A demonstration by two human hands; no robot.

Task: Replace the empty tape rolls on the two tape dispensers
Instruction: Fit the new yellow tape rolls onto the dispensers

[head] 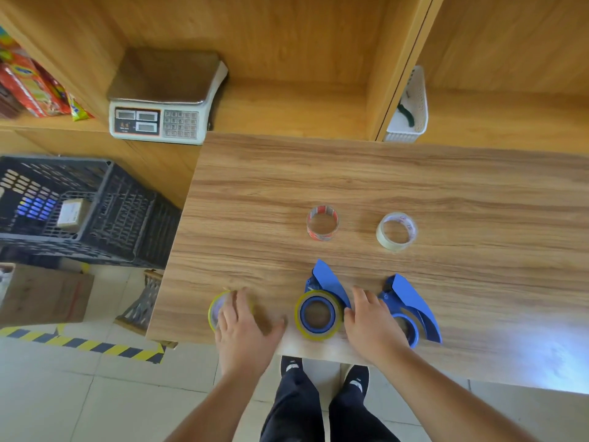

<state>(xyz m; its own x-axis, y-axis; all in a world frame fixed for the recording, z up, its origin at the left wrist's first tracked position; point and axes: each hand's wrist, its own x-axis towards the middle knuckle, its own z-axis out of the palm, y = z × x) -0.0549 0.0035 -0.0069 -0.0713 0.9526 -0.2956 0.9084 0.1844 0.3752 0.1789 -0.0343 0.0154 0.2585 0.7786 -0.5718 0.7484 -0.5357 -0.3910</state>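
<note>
Two blue tape dispensers lie near the table's front edge. The left dispenser [328, 282] carries a full yellowish tape roll [318, 315] on its hub. The right dispenser [414, 301] shows a bare blue hub, partly hidden by my right hand [373, 327], which lies flat between the two dispensers with its fingers apart. My left hand [245, 330] rests with spread fingers over a second yellowish tape roll [216, 309] at the front left, its thumb out to the side. Farther back stand a thin red-printed roll core [322, 224] and a thin whitish roll core [396, 231].
A weighing scale [165, 100] sits on a shelf beyond the table's far left corner. A white basket [411, 106] stands at the back right. A black crate [79, 208] and a cardboard box [44, 295] are on the floor left of the table [350, 180].
</note>
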